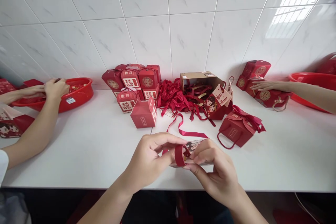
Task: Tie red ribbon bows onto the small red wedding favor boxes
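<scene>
Near the table's front edge, my left hand (pixel 151 159) pinches a looped dark red strap (pixel 180 156) between thumb and fingers. My right hand (pixel 217 169) is closed at the strap's other side, gripping the top edge of a gift box (pixel 194 145) printed with cartoon figures. A small gold-coloured piece shows inside the loop. Most of the box is hidden behind my hands. A loose red ribbon (pixel 191 133) lies curled just beyond them. To the right of my right hand sits a finished-looking red gift box (pixel 236 129) with a ribbon bow and a cord handle.
Stacked red gift boxes (pixel 131 80) stand at the back left of centre. Beside them are a heap of red ribbons (pixel 172 96) and an open cardboard box (pixel 195 75) of straps. Co-workers' hands reach to a red basin (pixel 78 99) at left and boxes (pixel 273 96) at right.
</scene>
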Action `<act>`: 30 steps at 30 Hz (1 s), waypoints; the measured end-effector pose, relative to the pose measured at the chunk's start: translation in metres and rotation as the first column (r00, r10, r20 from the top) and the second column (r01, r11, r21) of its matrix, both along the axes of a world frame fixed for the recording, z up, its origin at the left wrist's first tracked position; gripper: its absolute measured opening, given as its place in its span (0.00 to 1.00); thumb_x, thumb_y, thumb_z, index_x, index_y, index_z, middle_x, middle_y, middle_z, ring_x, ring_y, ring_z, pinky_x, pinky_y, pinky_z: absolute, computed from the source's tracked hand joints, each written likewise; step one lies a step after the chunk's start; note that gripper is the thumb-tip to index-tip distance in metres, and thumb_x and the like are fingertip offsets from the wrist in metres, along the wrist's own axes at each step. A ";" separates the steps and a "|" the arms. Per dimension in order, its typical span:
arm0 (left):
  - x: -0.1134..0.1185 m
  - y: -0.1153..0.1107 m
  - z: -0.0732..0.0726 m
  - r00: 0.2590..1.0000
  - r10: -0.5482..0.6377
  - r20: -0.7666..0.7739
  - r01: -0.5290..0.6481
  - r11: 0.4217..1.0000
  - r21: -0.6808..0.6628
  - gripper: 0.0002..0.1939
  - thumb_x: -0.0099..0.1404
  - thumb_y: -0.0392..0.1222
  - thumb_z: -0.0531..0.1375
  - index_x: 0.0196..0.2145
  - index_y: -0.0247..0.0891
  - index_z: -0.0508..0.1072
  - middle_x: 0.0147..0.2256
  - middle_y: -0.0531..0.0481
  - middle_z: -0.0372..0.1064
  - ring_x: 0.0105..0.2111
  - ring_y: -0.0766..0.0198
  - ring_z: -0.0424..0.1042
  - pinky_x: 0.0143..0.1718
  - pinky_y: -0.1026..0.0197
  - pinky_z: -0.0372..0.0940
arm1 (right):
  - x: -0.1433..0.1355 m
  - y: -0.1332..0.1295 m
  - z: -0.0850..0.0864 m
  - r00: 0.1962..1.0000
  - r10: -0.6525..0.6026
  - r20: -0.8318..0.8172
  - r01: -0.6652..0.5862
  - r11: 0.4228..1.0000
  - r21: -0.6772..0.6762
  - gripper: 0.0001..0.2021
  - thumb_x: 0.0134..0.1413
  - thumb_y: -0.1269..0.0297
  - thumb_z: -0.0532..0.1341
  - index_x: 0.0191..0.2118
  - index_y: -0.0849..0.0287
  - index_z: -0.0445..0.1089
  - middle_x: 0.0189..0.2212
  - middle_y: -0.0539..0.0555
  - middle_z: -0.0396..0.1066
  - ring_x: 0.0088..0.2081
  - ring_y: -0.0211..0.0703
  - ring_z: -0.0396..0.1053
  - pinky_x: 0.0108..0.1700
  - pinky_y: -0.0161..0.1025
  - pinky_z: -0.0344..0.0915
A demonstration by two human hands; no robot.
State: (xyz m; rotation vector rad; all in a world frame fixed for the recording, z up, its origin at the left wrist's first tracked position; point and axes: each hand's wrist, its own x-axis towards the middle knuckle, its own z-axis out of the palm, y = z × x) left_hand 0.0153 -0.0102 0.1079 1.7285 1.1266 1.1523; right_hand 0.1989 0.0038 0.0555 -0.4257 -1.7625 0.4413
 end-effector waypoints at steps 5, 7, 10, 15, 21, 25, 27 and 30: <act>-0.002 -0.004 -0.001 0.991 0.004 0.134 0.005 0.998 -0.066 0.06 0.62 0.32 0.63 0.35 0.40 0.81 0.31 0.52 0.78 0.28 0.67 0.76 0.29 0.69 0.73 | -0.001 -0.001 -0.001 1.000 -0.011 -0.006 0.011 1.000 -0.023 0.08 0.60 0.73 0.63 0.37 0.57 0.63 0.28 0.50 0.68 0.29 0.39 0.68 0.32 0.38 0.66; -0.003 -0.006 0.001 0.992 -0.002 0.125 0.008 0.999 -0.043 0.07 0.63 0.31 0.63 0.35 0.40 0.81 0.31 0.52 0.78 0.28 0.68 0.76 0.28 0.70 0.72 | -0.001 -0.002 -0.001 1.000 0.000 -0.015 0.000 0.999 -0.034 0.07 0.60 0.73 0.63 0.37 0.57 0.63 0.28 0.50 0.68 0.29 0.39 0.69 0.33 0.38 0.67; -0.004 -0.007 0.002 0.995 -0.026 0.096 0.025 1.000 0.019 0.09 0.63 0.29 0.62 0.34 0.40 0.81 0.31 0.52 0.78 0.29 0.68 0.76 0.29 0.71 0.71 | -0.001 -0.003 0.000 0.999 0.017 -0.029 -0.018 0.998 -0.053 0.07 0.60 0.71 0.63 0.37 0.57 0.63 0.28 0.50 0.68 0.29 0.39 0.69 0.32 0.37 0.67; -0.008 -0.007 0.002 0.991 -0.134 0.011 0.130 0.976 0.174 0.11 0.63 0.26 0.62 0.37 0.40 0.80 0.32 0.50 0.79 0.31 0.66 0.77 0.32 0.69 0.72 | 0.000 -0.005 0.001 0.998 0.050 -0.041 -0.054 0.994 -0.095 0.07 0.60 0.70 0.64 0.37 0.56 0.63 0.28 0.50 0.69 0.30 0.39 0.69 0.31 0.36 0.68; -0.010 -0.012 0.004 0.974 -0.210 -0.089 0.227 0.925 0.303 0.14 0.65 0.25 0.59 0.41 0.40 0.79 0.35 0.46 0.79 0.34 0.62 0.79 0.36 0.64 0.73 | 0.000 -0.006 0.002 0.999 0.030 -0.017 -0.031 0.998 -0.051 0.07 0.59 0.73 0.62 0.37 0.56 0.64 0.32 0.53 0.70 0.33 0.41 0.70 0.30 0.37 0.68; -0.009 -0.014 0.004 0.977 -0.187 -0.101 0.211 0.917 0.339 0.15 0.65 0.24 0.57 0.42 0.41 0.77 0.34 0.48 0.78 0.33 0.64 0.78 0.35 0.65 0.73 | -0.002 -0.007 0.001 0.999 0.042 -0.018 -0.043 0.998 -0.055 0.07 0.59 0.74 0.62 0.37 0.56 0.63 0.29 0.52 0.70 0.31 0.41 0.70 0.30 0.37 0.68; -0.009 -0.015 0.003 0.978 -0.178 -0.106 0.204 0.916 0.347 0.16 0.65 0.24 0.57 0.43 0.41 0.77 0.35 0.48 0.78 0.33 0.64 0.78 0.35 0.65 0.73 | -0.003 -0.008 0.001 0.999 0.042 -0.027 -0.044 0.997 -0.065 0.07 0.59 0.73 0.62 0.36 0.56 0.63 0.28 0.51 0.70 0.30 0.40 0.70 0.30 0.37 0.68; -0.011 -0.017 0.000 0.974 -0.187 -0.126 0.221 0.909 0.355 0.17 0.65 0.23 0.57 0.43 0.41 0.77 0.35 0.48 0.78 0.34 0.64 0.78 0.36 0.65 0.72 | -0.003 -0.009 0.001 0.998 0.048 -0.041 -0.051 0.995 -0.085 0.07 0.60 0.73 0.62 0.36 0.56 0.62 0.28 0.51 0.70 0.29 0.40 0.69 0.30 0.36 0.68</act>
